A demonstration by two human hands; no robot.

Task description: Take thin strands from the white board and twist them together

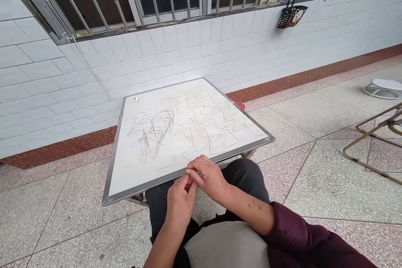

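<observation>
Head view: a square white tabletop with a grey metal rim [189, 170] stands against a white tiled wall [185, 60]. Thin, dark, wire-like strands [153, 132] lie on it — a dense tangle on its left half, spread zigzags on its right. A small red-and-white object [136, 99] sits near its far left corner. At its near edge, the left hand [182, 197] and right hand [210, 177] meet, fingertips pinched together; whether they grip anything — I cannot tell.
</observation>
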